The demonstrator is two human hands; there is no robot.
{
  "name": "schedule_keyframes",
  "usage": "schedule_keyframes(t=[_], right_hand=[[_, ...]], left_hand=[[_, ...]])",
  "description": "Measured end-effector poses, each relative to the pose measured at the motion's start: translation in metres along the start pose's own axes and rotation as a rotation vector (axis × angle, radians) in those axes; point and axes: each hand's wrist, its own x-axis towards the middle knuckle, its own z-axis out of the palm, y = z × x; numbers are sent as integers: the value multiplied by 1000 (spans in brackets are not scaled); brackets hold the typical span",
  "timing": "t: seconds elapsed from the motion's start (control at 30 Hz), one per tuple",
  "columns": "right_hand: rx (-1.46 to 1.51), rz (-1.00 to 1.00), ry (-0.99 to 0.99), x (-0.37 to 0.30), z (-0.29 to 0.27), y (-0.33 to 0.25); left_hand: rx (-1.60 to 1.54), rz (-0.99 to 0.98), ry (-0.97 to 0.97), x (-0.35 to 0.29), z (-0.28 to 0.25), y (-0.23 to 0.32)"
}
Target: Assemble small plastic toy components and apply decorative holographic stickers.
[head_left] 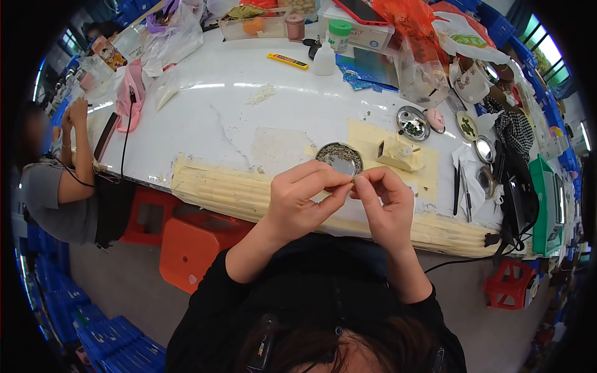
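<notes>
Over the table's near edge, my left hand (pixel 311 189) and my right hand (pixel 387 202) meet fingertip to fingertip. Both are closed in a pinch around something tiny, too small to name. Just beyond the fingertips sits a round dish (pixel 339 156) with small dark bits around its inside, its near rim partly hidden by my left hand. To its right, a small cream-coloured block (pixel 400 154) stands on yellowish tape, with a little stick poking from its top.
Tweezers (pixel 465 191) lie on white tissue at the right, near small round tins (pixel 413 123). A yellow cutter (pixel 287 60) and white squeeze bottle (pixel 324 59) are farther back. Another person (pixel 62 174) sits at the left. Red stools (pixel 196 248) stand below the padded table edge.
</notes>
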Motion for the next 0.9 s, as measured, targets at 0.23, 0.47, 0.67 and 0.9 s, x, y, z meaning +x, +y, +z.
schedule_keyframes(t=[0.23,0.47,0.67,0.9], right_hand=[[308,147,-35,2,4,-4],[-395,-308,84,3,4,-2],[-59,-56,43,1,-3,9],[139,63,23,-1,-10,4]], left_hand=[[-46,0,0,3,-3,-1],[22,1,-13,-1,2,-8],[-29,1,-15,4,7,-6],[-63,-19,-37,7,14,-4]])
